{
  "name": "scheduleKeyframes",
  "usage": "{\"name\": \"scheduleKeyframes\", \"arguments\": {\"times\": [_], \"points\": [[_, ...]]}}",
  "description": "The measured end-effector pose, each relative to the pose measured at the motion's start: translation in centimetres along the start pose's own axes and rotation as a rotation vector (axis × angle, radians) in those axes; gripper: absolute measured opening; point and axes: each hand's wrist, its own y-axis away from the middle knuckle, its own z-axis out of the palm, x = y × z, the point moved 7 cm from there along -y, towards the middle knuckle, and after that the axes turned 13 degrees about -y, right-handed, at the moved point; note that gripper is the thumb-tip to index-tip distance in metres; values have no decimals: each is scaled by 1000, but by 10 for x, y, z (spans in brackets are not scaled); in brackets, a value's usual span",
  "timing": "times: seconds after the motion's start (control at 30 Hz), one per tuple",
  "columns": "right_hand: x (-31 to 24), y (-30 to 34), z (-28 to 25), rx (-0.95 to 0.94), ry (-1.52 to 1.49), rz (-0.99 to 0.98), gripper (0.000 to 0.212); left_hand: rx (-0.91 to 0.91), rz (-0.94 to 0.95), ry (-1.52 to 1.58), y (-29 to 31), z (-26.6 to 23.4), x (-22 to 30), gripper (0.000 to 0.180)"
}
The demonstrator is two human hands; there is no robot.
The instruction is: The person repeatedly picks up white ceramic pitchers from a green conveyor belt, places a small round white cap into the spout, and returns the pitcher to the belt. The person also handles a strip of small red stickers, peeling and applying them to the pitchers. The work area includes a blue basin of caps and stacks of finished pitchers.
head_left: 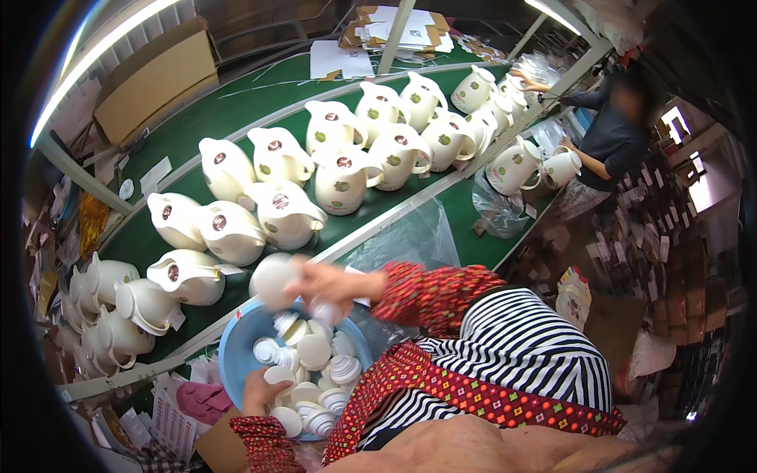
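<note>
A blue basin (pixel 230 347) in front of me holds many white stoppers (pixel 314 352) with flat round tops and ribbed screw ends. My right hand (pixel 335 285) is raised over its far rim, closed on a white stopper (pixel 274 281) whose round top is smeared by motion. Beneath that palm shows another white ribbed piece; whether I hold it too is unclear. At the basin's left side my left hand (pixel 259 392) has its fingers closed about the edge of a stopper (pixel 279 375). Cream jugs (pixel 230 232) with handles and spouts stand just beyond.
Rows of jugs run along the green conveyor (pixel 410 206) with its metal rail (pixel 371 229). More lidded jugs (pixel 146 306) crowd the left. A co-worker (pixel 611 130) handles a jug (pixel 561 167) at far right. Clear plastic bags (pixel 414 236) lie beside the rail; a carton (pixel 158 83) stands behind.
</note>
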Motion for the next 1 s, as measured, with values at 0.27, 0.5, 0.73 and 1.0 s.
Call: {"name": "scheduleKeyframes", "arguments": {"times": [0.27,0.5,0.73,1.0], "points": [[-92,183,-378,917,-221,-253,39,159,-32,-24,-4,-5,5,73],[-134,171,-539,886,-396,-198,55,378,-326,-407,28,-33,42,70],[-116,223,-510,457,-469,99,42,846,-474,-35,83,-91,180,73],[-169,395,-658,688,430,-30,18,595,366,684,-74,-111,528,65]]}}
